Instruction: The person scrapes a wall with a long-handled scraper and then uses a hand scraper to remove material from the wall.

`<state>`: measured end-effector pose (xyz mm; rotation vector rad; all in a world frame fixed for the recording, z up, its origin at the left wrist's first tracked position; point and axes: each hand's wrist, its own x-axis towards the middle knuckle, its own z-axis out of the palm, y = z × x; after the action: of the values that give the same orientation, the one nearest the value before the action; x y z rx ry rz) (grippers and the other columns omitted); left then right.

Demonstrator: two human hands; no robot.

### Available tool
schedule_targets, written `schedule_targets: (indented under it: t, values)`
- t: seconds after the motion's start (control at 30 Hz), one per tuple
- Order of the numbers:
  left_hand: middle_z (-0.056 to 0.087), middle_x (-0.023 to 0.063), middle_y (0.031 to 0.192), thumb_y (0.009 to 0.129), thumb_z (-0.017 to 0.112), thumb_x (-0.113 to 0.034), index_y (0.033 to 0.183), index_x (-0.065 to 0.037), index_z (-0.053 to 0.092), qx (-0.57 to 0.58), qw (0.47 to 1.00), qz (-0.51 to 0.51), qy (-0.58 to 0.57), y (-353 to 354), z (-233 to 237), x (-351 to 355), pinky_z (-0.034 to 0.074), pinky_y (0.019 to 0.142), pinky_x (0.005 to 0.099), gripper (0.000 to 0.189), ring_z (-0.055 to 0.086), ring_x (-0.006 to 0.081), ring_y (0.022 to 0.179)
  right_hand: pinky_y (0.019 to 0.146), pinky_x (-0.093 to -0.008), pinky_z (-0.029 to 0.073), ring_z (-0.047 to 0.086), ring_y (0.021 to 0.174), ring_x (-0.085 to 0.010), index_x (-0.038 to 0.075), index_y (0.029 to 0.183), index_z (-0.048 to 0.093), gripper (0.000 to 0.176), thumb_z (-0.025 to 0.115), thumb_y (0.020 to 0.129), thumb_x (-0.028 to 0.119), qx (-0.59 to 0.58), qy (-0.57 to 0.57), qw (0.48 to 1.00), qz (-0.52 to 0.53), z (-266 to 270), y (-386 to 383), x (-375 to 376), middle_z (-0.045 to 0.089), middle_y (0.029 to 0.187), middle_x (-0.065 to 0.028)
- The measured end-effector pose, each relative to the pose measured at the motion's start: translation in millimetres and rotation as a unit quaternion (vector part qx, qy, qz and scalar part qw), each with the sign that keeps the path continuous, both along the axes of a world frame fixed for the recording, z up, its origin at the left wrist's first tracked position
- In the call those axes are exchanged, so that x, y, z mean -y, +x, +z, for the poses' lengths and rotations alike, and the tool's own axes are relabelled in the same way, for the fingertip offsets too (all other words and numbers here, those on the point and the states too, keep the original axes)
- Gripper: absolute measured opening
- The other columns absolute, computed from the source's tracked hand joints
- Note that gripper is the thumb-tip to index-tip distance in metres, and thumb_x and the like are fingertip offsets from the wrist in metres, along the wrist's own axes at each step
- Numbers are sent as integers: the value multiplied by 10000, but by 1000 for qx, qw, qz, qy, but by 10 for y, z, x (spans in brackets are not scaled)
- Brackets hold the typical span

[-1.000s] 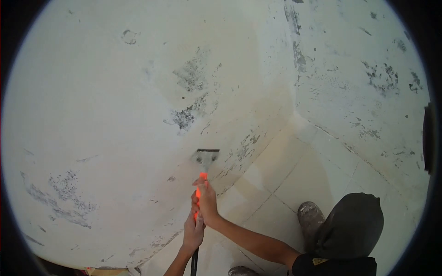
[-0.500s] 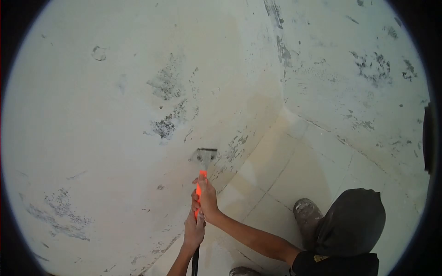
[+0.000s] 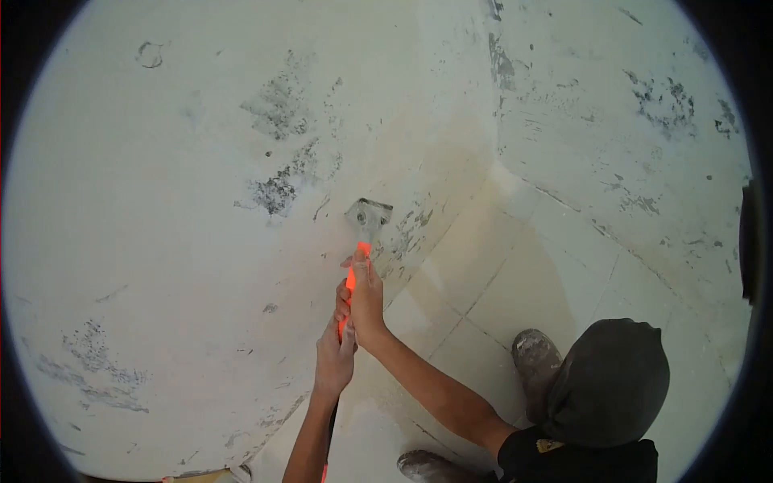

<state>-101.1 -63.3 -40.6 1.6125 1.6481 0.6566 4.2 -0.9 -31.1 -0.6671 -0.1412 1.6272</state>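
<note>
A long-handled scraper [image 3: 371, 214] with a metal head and a bright orange grip points away from me, its wide blade at or close to the wall [image 3: 201, 266]. My right hand [image 3: 368, 304] is wrapped round the upper orange grip, just behind the head. Lower on the same handle, my left hand [image 3: 334, 361] is closed round it. Below the left hand, the dark shaft runs down beside the forearm. Dark scraped patches [image 3: 274, 193] mark the pale wall left of the blade, and more dark flecks lie right of it.
A second wall [image 3: 612, 137] with dark spots meets the first at a corner. Dusty floor tiles [image 3: 483, 298] lie below. A dusty boot [image 3: 535, 358] and a dark-clothed knee [image 3: 616, 382] are at lower right. A dark object [image 3: 749, 241] stands at the right edge.
Both hands and the scraper have moved up in the view, and the blade has tilted and shifted slightly right. The wall marks sit somewhat higher as the view shifts.
</note>
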Motion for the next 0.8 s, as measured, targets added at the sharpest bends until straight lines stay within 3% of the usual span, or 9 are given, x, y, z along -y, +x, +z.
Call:
schedule_targets:
  t: [0.1,0.2,0.3,0.4,0.47,0.53,0.6,0.7,0.8]
  values:
    - [525,57,683,1050,449,-370,1144,40,545,50,997,50,-17,92,53,242,434,582,320,431,472,141,598,380,-290,313,331,394,-103,104,1042,454,494,443,995,596,22,4,999,30,8,25,118,381,583,-8]
    - [528,58,679,1049,449,-379,1134,37,546,14,999,35,-10,66,77,160,432,583,320,436,486,147,598,374,-288,310,329,387,-102,106,1036,455,494,440,995,598,-3,11,998,56,-39,4,86,385,589,-10]
    - [521,55,678,1045,455,-394,1136,34,547,-20,999,-6,-24,113,157,-125,435,588,312,447,517,145,610,374,-286,308,332,382,-106,110,1034,452,475,433,1002,584,-12,15,1000,-14,4,66,-53,390,594,-12]
    - [511,54,676,1048,455,-378,1135,36,544,-24,1000,13,-2,210,199,90,431,590,314,432,498,143,610,373,-277,299,329,377,-98,94,1017,479,453,455,1000,546,-25,-16,1000,-7,57,114,5,391,578,-6]
    - [508,58,675,1048,456,-375,1128,35,542,-4,1000,18,-4,245,159,76,429,588,316,426,491,145,608,378,-277,299,336,384,-101,97,1030,477,467,458,995,563,-29,-2,998,53,-13,121,72,388,584,-8]
    - [505,62,674,1047,458,-372,1120,34,539,14,999,37,-16,225,111,20,427,586,318,421,483,146,606,379,-279,299,335,383,-102,99,1036,473,470,454,996,567,-24,-8,999,21,-9,172,-105,385,583,-7]
    - [514,63,689,1044,467,-371,1126,30,543,-9,1000,-10,-23,195,107,-204,430,588,311,417,491,142,609,379,-281,299,335,382,-103,100,1043,470,473,450,997,571,-17,-13,1000,-5,-24,150,-108,382,581,-6]
    - [520,67,693,1043,474,-356,1110,41,540,-5,1000,9,-20,232,205,16,431,589,317,408,492,146,610,384,-283,303,331,379,-104,103,1052,466,467,445,1001,566,-47,-16,999,-6,27,181,-82,380,580,-6]
    - [524,75,695,1042,475,-346,1113,44,540,1,1000,16,-17,267,153,-57,434,596,324,402,494,152,617,392,-290,303,336,404,-111,109,1053,456,447,425,1009,553,-34,6,998,50,21,232,-58,372,596,-2]
